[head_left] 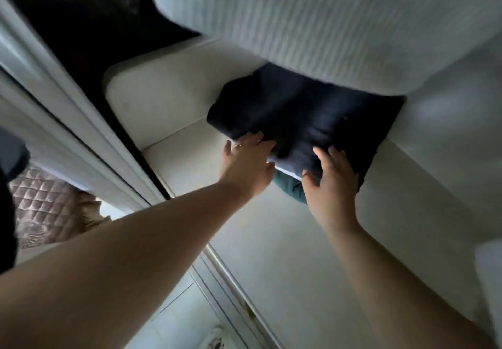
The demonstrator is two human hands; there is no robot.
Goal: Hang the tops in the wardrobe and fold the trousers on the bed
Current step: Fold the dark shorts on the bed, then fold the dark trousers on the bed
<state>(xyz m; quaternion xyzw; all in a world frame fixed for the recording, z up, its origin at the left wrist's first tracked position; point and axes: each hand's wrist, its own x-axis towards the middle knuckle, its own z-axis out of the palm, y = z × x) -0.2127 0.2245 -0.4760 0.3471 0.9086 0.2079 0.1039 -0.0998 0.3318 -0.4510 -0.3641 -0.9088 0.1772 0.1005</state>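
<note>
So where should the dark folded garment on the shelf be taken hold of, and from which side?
By its near edge, from the open front. The dark folded garment lies flat on the white shelf, its far side tucked under pale ribbed fabric. The left hand and right hand already meet that edge, one toward each end, probably best for keeping the fold.

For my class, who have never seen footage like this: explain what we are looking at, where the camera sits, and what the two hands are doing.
There is one picture, taken by a wide-angle camera worn on a person's head, so the tilted view follows their gaze. No machine is involved: two bare arms reach forward. The left hand and the right hand both rest on a folded dark navy garment, which sits on top of a light blue layer and a green layer of cloth. The pile lies on a pale cream surface. A white ribbed fabric hangs above. The image is blurred, so finer detail is unclear.
</note>
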